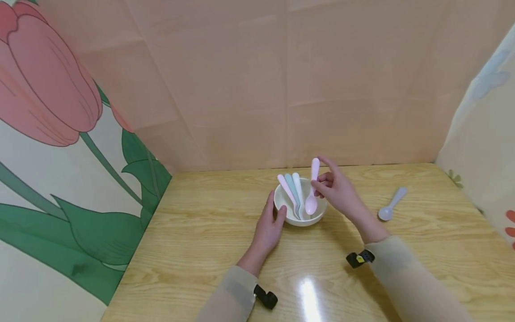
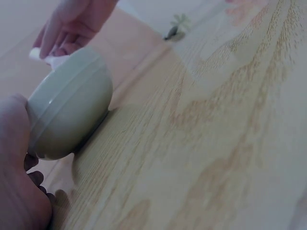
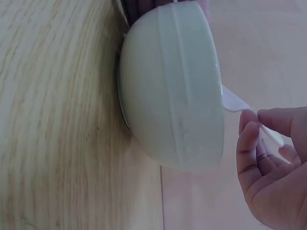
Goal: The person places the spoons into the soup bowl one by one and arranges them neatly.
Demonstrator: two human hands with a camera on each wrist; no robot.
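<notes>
A white bowl (image 1: 302, 223) stands on the wooden table, with my left hand (image 1: 268, 228) gripping its left side, thumb by the rim. Over the bowl's right part, my right hand (image 1: 337, 190) pinches a pink spoon (image 1: 311, 203) by its handle, bowl end down. Three slim utensils lean together inside: a pink one (image 1: 286, 188), a teal one (image 1: 292, 187) and a white one (image 1: 298, 185); their lower ends are too small to tell apart surely. From the right wrist view, the bowl wall (image 3: 168, 91) hides the spoon's lower end.
A greyish-lilac spoon (image 1: 389, 210) lies on the table (image 1: 201, 250), right of my right hand. A plain pinkish backdrop (image 1: 241, 89) rises behind the table's far edge. Printed flower panels (image 1: 52, 80) stand at the left and right sides.
</notes>
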